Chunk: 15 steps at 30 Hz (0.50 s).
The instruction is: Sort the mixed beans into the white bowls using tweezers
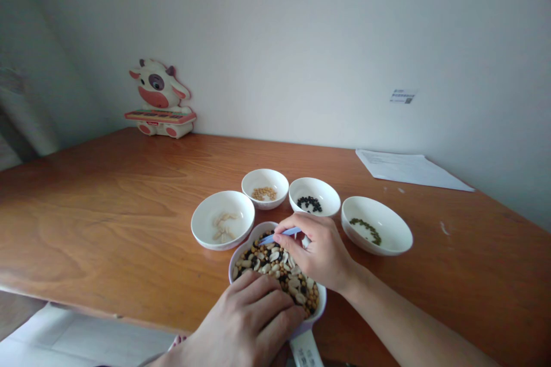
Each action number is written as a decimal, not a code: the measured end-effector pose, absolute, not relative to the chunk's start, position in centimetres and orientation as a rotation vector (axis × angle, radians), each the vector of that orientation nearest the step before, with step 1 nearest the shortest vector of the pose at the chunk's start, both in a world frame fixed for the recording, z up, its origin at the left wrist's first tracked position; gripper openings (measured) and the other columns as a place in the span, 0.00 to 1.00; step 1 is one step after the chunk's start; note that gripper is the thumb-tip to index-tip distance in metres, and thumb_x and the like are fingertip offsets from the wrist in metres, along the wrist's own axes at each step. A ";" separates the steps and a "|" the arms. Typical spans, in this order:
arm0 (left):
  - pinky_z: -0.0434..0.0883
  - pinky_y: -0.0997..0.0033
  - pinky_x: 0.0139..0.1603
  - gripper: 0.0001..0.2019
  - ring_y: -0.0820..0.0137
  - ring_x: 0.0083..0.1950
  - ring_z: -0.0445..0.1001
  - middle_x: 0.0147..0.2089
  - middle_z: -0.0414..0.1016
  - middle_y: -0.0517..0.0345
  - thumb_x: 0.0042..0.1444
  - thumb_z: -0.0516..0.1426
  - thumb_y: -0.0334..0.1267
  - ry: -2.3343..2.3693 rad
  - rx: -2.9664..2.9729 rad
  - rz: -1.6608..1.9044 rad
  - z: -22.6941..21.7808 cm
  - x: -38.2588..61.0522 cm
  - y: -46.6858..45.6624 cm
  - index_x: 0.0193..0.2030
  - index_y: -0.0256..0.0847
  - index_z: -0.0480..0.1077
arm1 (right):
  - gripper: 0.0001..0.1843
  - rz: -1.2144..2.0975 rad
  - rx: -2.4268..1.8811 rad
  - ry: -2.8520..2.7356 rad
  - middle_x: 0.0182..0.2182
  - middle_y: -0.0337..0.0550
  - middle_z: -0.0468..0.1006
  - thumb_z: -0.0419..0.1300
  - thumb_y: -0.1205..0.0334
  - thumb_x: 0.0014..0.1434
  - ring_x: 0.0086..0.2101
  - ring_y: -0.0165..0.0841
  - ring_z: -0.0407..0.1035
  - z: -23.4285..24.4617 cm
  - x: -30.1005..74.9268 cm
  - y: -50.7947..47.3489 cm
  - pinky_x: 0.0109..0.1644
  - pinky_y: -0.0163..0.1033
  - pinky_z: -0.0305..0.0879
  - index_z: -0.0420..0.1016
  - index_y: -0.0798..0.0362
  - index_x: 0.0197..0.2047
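Note:
A white bowl [235, 266] near the table's front edge holds a mix of peanuts, black beans and yellow beans. My left hand [245, 324] lies over its near rim, fingers curled around the bowl. My right hand [316, 249] pinches blue tweezers [279, 235], with the tips over the far side of the mix. Behind stand small white bowls: one with peanuts [206, 221], one with yellow beans [264, 180], one with black beans [327, 195], one with green beans [394, 229].
The wooden table [107, 229] runs wide to the left. A cow-shaped toy keyboard [160, 100] stands at the back left by the wall. Sheets of paper [408, 169] lie at the back right. A white label [306, 350] pokes out below the mixed bowl.

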State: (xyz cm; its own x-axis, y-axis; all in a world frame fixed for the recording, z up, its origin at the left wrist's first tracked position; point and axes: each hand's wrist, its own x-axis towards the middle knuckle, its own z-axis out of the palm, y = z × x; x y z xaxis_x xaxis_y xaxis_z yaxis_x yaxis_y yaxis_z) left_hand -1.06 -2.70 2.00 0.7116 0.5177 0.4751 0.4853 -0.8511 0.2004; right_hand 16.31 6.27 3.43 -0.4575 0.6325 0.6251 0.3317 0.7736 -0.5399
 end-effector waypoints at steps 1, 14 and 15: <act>0.77 0.63 0.44 0.11 0.64 0.42 0.77 0.42 0.79 0.54 0.67 0.51 0.29 0.834 2.847 0.812 2.0 -1.1 -2.7 0.52 0.36 0.70 | 0.03 0.430 -0.716 -2.081 0.29 0.39 0.81 0.63 0.67 0.60 0.29 0.31 0.74 3.4 16.3 6.3 0.35 0.36 0.69 0.77 0.52 0.34; 0.77 0.65 0.44 0.11 0.65 0.42 0.76 0.41 0.79 0.54 0.67 0.50 0.30 0.865 2.857 0.815 2.2 -1.0 -2.9 0.51 0.36 0.71 | 0.03 0.449 -0.761 -2.061 0.29 0.39 0.81 0.62 0.66 0.60 0.28 0.30 0.74 3.4 16.2 6.3 0.33 0.34 0.69 0.77 0.52 0.34; 0.77 0.65 0.45 0.11 0.65 0.42 0.76 0.41 0.79 0.54 0.67 0.50 0.30 0.868 2.855 0.816 2.2 -1.0 -3.0 0.51 0.36 0.71 | 0.03 0.453 -0.761 -2.059 0.29 0.39 0.81 0.62 0.66 0.60 0.27 0.30 0.74 3.4 16.2 6.3 0.32 0.34 0.68 0.77 0.52 0.34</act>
State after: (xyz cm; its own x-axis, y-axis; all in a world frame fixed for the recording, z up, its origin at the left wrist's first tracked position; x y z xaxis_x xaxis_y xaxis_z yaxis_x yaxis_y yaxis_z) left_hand -1.01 -2.96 2.19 0.7039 0.5300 0.4729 0.5049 -0.8416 0.1918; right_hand 16.25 6.28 3.44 -0.4347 0.6638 0.6085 0.3474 0.7471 -0.5667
